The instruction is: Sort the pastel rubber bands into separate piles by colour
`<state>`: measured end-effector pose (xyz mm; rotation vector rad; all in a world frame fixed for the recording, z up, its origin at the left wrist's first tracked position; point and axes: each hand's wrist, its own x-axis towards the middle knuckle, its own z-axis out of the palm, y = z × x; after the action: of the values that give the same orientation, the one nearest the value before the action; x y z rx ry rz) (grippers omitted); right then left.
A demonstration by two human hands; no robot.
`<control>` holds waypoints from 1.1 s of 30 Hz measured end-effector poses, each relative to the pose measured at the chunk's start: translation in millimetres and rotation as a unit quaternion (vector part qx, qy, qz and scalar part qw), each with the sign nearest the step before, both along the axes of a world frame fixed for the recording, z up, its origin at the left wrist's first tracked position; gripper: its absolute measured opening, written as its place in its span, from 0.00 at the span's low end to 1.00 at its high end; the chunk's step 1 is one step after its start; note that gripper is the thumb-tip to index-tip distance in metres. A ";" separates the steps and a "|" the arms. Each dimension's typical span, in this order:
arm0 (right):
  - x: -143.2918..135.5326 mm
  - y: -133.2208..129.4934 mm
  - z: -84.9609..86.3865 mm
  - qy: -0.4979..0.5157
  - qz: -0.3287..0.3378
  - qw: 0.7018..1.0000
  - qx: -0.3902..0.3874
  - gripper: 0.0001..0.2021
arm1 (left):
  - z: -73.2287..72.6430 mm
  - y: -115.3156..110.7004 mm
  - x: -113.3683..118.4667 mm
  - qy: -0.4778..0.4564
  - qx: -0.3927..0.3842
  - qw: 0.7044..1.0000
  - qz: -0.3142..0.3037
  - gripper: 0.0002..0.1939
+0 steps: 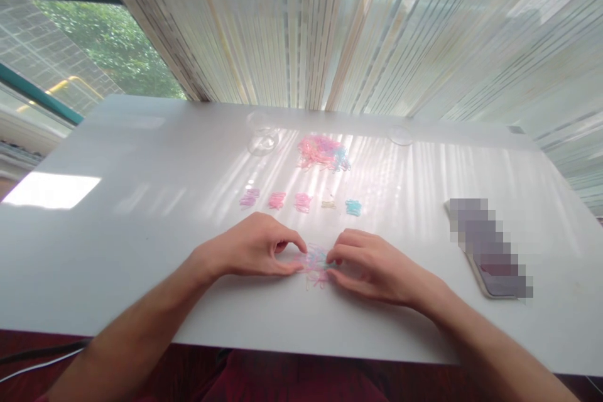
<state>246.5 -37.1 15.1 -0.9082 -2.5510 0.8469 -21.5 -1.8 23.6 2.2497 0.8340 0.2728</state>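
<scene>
A small loose pile of thin pastel loops lies on the white table between my hands. My left hand touches its left side, thumb and index finger apart. At the right side of the pile is my right hand, its fingers curled close together; whether a loop is between the fingertips is too small to tell. Beyond the hands is a row of small sorted heaps: purple, coral pink, pink, cream and blue. A larger mixed heap lies behind them.
A clear round container stands at the back, left of the mixed heap. Farther right lies a clear round lid. A phone, partly pixelated, rests on the right of the table. Striped curtains hang along the back edge.
</scene>
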 end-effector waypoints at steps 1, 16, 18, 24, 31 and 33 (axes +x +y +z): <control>-0.5 -0.1 -0.4 0.001 0.002 1.000 0.001 0.06 | -0.4 0.3 -0.2 0.000 0.002 1.000 0.002 0.08; -3.0 -0.2 -7.3 0.076 -0.045 0.993 0.079 0.05 | -12.6 -3.9 12.6 -0.088 0.070 0.994 -0.002 0.07; -3.1 0.4 -7.8 0.076 -0.054 0.992 0.086 0.05 | -12.7 -3.0 12.5 -0.087 0.078 0.993 0.003 0.07; -4.9 1.5 -9.4 0.083 -0.084 0.986 0.118 0.06 | -13.2 -3.3 13.1 -0.104 0.099 0.989 0.022 0.07; -7.0 4.1 -14.2 0.104 -0.105 0.981 0.123 0.06 | -15.5 -1.3 15.9 -0.116 0.110 0.986 0.052 0.08; -7.8 5.7 -16.0 0.113 -0.112 0.980 0.116 0.06 | -18.2 0.3 16.6 -0.126 0.112 0.983 0.067 0.08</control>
<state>238.8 -31.4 -1.0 -0.9429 -2.2433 0.5402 -4.9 -1.5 5.4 2.3020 0.8539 0.7305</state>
